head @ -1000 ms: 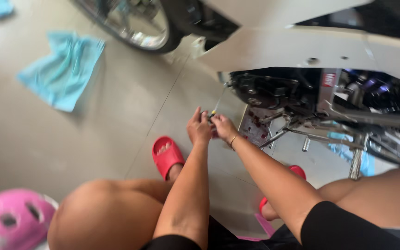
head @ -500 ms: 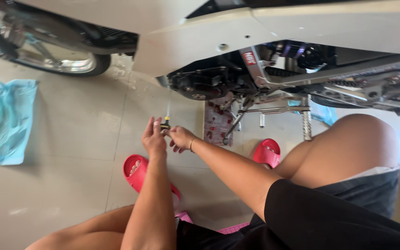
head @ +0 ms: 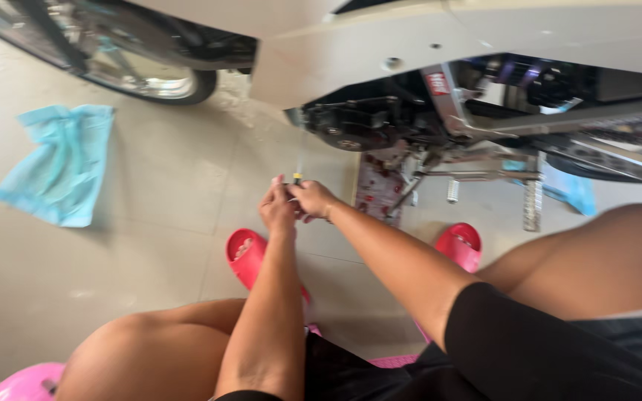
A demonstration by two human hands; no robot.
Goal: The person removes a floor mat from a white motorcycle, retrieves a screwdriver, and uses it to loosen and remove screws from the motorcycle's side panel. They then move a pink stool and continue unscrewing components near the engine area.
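My left hand and my right hand meet in front of me, low over the tiled floor, fingers closed together around a small thin tool with a dark and yellow tip sticking up between them. Which hand carries most of it is unclear. Just beyond the hands is the underside of a white motorbike, with its dark engine block and a metal foot peg. I am squatting, knees either side.
A light blue cloth lies on the floor at left. The bike's front wheel stands behind it. Red slippers are on my feet. A pink helmet sits at the bottom left corner. A patterned mat lies under the engine.
The view has swung and settled. My hands have come slightly back from the engine and stay joined on the small tool.
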